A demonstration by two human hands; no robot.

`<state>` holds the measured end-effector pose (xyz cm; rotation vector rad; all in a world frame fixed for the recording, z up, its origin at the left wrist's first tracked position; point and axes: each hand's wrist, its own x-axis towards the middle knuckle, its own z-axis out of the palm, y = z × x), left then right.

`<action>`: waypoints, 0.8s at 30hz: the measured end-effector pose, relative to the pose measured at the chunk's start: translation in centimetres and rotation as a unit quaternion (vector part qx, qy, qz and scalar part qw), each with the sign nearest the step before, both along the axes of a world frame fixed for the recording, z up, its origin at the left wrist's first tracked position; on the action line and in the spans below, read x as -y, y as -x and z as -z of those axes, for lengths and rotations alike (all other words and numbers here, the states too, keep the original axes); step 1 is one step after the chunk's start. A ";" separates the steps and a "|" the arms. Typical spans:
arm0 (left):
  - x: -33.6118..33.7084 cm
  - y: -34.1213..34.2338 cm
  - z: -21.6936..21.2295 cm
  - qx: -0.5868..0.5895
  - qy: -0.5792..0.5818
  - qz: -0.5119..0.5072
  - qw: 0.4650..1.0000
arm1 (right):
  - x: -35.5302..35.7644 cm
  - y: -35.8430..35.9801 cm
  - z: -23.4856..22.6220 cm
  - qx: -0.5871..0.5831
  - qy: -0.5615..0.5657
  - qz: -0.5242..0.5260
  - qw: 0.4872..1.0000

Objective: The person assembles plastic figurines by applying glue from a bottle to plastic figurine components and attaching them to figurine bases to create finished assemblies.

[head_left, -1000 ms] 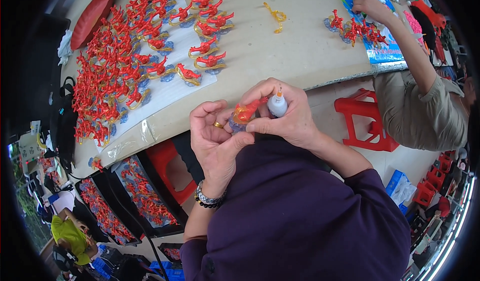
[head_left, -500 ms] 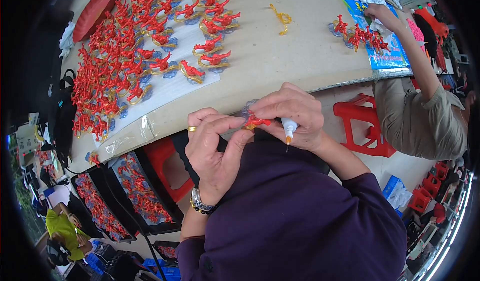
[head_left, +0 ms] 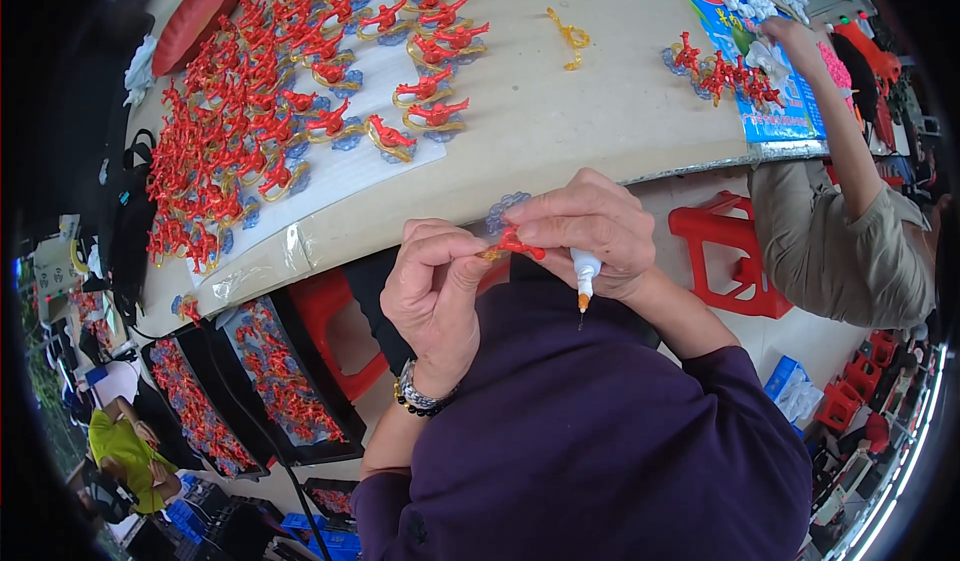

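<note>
Between my two hands, just off the table's front edge, is a small red plastic figurine [head_left: 514,244] with a bluish clear base [head_left: 505,211] and a yellow part at its left end. My left hand [head_left: 438,286] pinches that yellow end between thumb and fingertips. With thumb and fingers my right hand [head_left: 592,229] grips the red body. Tucked in the same right hand is a white glue bottle [head_left: 585,273], its orange collar and thin needle tip pointing down. The right fingers cover part of the figurine.
Rows of similar red figurines [head_left: 325,121] fill the table's left side, near a red tray [head_left: 200,19]. A yellow piece [head_left: 570,37] lies mid-table. At right, a co-worker's hand [head_left: 790,41] is over a blue sheet [head_left: 790,111]. Red stools [head_left: 730,256] and crates of figurines [head_left: 285,371] stand below.
My left hand has shifted slightly right and its fingers have closed onto the figurine's yellow end. The figurine's base shows more now. The co-worker's hand has moved slightly.
</note>
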<state>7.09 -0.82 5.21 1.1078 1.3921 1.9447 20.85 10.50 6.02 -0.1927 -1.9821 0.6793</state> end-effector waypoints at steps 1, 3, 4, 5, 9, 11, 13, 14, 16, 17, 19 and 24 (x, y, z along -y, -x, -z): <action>0.0 -0.1 0.1 0.000 0.000 0.000 1.000 | 0.0 0.0 0.0 -0.005 -0.003 0.001 1.000; 0.1 -0.1 0.3 0.076 -0.003 0.033 0.997 | 0.0 0.1 0.0 -0.010 -0.005 0.000 1.000; 0.1 -0.2 0.2 0.076 -0.003 0.033 0.997 | 0.0 0.1 0.0 -0.016 -0.007 0.000 1.000; 0.2 -0.4 0.0 0.127 0.005 0.045 0.991 | -0.1 0.1 0.1 -0.016 -0.006 0.000 1.000; 0.3 -0.6 -0.5 0.216 0.014 0.071 0.974 | -0.2 -0.1 -0.1 -0.017 -0.034 -0.007 0.999; 0.3 -0.5 -0.6 0.169 0.013 0.067 0.983 | -0.3 -0.3 -0.3 -0.014 -0.039 -0.009 0.999; 0.3 -0.1 -0.4 0.122 0.013 0.063 0.990 | -0.5 -0.4 -0.4 -0.003 -0.058 -0.013 0.998; 0.2 0.2 -0.2 0.057 0.000 0.057 0.997 | -0.5 -0.4 -0.5 -0.002 -0.057 -0.013 0.998; 0.1 0.4 0.0 -0.006 -0.013 0.049 0.999 | -0.5 -0.4 -0.8 0.000 -0.072 -0.015 0.997; 0.0 0.4 -0.2 -0.019 -0.015 0.048 0.999 | -0.5 -0.5 -0.8 0.001 -0.071 -0.016 0.997; 0.0 0.5 -0.5 -0.030 -0.015 0.045 0.998 | -0.6 -0.7 -0.6 0.007 -0.085 -0.010 0.996; 0.0 1.0 -1.8 -0.184 0.016 0.043 0.982 | -0.9 -1.0 -0.3 0.015 -0.107 -0.010 0.994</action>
